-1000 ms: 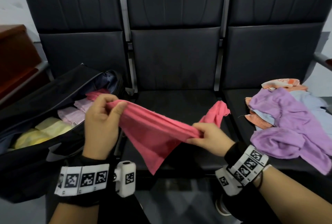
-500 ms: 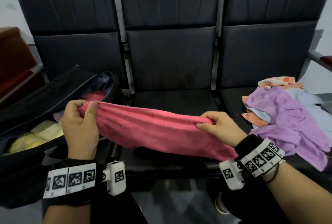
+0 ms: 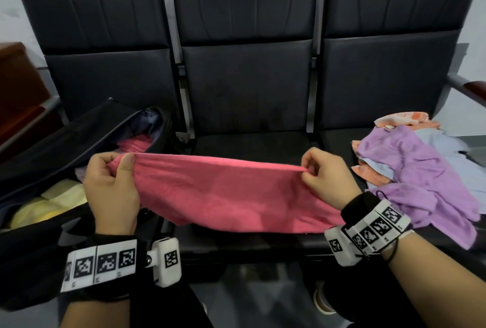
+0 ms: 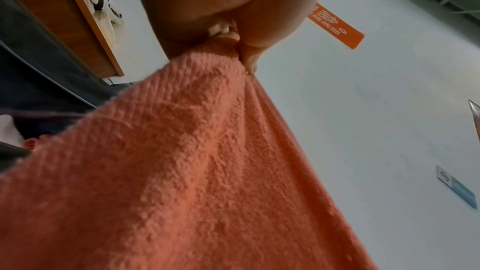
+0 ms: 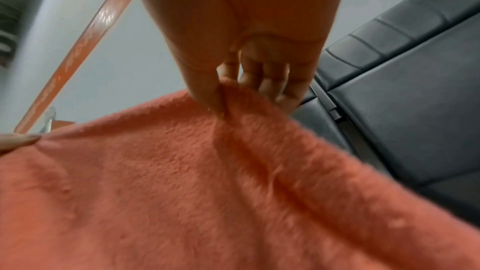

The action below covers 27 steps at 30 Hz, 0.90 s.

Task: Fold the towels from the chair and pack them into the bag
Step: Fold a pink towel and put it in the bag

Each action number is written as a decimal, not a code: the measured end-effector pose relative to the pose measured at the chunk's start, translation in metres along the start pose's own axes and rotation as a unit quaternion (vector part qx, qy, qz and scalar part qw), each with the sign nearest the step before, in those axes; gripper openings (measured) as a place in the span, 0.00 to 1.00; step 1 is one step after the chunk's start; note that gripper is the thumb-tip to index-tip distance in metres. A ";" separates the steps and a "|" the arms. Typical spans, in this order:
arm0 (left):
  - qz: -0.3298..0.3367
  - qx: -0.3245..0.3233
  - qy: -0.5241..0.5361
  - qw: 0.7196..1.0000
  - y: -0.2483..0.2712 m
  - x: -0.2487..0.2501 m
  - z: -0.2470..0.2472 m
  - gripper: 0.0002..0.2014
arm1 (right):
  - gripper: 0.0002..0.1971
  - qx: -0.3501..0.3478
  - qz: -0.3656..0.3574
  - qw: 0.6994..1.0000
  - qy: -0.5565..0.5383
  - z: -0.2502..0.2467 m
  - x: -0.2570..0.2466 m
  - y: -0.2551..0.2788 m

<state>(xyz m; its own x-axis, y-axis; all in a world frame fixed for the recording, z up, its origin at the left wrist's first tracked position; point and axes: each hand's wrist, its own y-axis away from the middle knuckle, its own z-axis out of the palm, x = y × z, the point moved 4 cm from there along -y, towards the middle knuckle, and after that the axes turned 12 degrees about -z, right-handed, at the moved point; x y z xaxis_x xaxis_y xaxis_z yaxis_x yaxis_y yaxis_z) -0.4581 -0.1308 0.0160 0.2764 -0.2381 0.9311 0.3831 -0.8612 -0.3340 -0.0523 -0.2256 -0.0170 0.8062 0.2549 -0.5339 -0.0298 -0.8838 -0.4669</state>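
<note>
1. Since a second ago, both hands have drawn apart and the pink towel [image 3: 223, 191], then bunched and sagging, is now stretched wide between them above the middle seat [image 3: 249, 143].
2. Left hand [image 3: 111, 191], at 9 o'clock of the towel, pinches its top corner between thumb and curled fingers; the left wrist view shows the cloth gathered into that pinch [image 4: 226, 42].
3. Right hand [image 3: 326, 178], at 3 o'clock, pinches the opposite top corner with thumb and forefinger, the other fingers [image 5: 267, 81] loosely curled.
4. Black bag [image 3: 52, 143] lies open at 9 o'clock on the left seat, with yellow, pale pink and pink folded towels [image 3: 52, 201] inside.
5. Loose purple, blue and orange towels [image 3: 420, 170] are heaped at 3 o'clock on the right seat.
</note>
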 end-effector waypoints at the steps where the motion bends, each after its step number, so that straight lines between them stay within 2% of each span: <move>1: 0.001 0.013 0.001 1.000 -0.002 -0.001 -0.001 0.07 | 0.11 -0.038 0.017 0.999 0.009 0.005 0.003 0.002; 4: -0.011 0.054 -0.002 0.998 -0.011 -0.009 -0.009 0.07 | 0.11 -0.108 0.064 0.992 0.014 0.019 0.014 0.011; 7: -0.025 0.103 -0.014 0.994 -0.019 -0.017 -0.021 0.08 | 0.13 -0.091 0.083 0.992 0.014 0.023 0.023 0.017; 9: -0.029 0.102 -0.010 0.994 -0.020 -0.018 -0.025 0.08 | 0.14 -0.096 0.087 0.992 -0.006 0.026 0.022 0.019; 12: -0.019 0.000 0.021 1.000 -0.010 -0.008 -0.013 0.04 | 0.10 -0.144 0.056 0.986 -0.066 0.042 0.005 0.020; 15: -0.023 -0.131 0.060 0.989 0.010 0.011 0.009 0.04 | 0.05 -0.134 -0.011 0.979 -0.154 0.058 -0.031 0.010; 19: -0.010 -0.249 0.064 0.966 0.033 0.030 0.030 0.06 | 0.16 -0.114 -0.090 0.964 -0.224 0.074 -0.089 -0.017; 23: -0.013 -0.338 0.072 0.938 0.046 0.041 0.038 0.06 | 0.20 -0.138 -0.143 0.950 -0.240 0.086 -0.131 -0.037; 25: -0.014 -0.368 0.078 0.926 0.049 0.044 0.036 0.06 | 0.15 -0.163 -0.124 0.940 -0.272 0.092 -0.138 -0.039; 27: -0.014 -0.388 0.079 0.918 0.049 0.045 0.031 0.07 | 0.06 -0.189 -0.104 0.932 -0.291 0.095 -0.139 -0.038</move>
<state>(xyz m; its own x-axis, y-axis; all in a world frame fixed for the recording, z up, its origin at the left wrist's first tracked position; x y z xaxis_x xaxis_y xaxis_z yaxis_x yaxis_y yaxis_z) -0.3996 -0.1701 0.0370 0.1220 -0.2210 0.9676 -0.3720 -0.9140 -0.1618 -0.2194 -0.1899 0.0078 0.3107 0.5078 -0.8035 0.3900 -0.8390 -0.3794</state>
